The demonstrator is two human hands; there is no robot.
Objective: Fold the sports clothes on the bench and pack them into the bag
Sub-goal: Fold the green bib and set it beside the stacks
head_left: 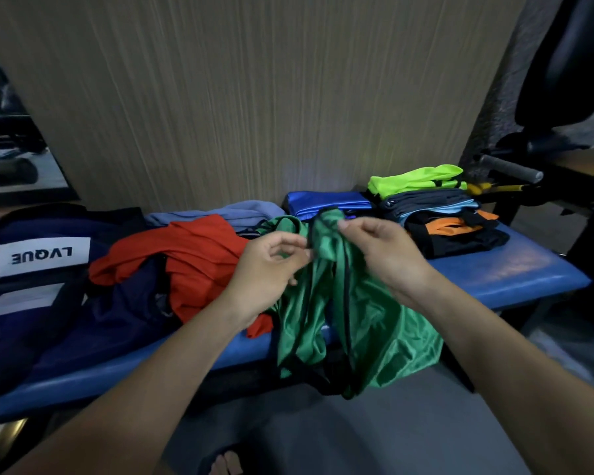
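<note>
A shiny green sports garment with black trim (364,323) hangs over the front edge of the blue padded bench (515,272). My left hand (271,265) pinches its upper edge at the left. My right hand (388,252) pinches the same edge at the right, lifting it above the bench. Left of it lie a crumpled red garment (192,255) and a dark navy one (117,313). A dark navy bag with a white label (31,258) stands at the bench's left end.
A stack of folded clothes (450,221), topped by a neon yellow-green piece (415,180), sits at the bench's right end beside a folded blue piece (326,202). A grey-blue garment (220,214) lies against the wall. Gym equipment (542,142) stands at right. My foot (227,462) shows below.
</note>
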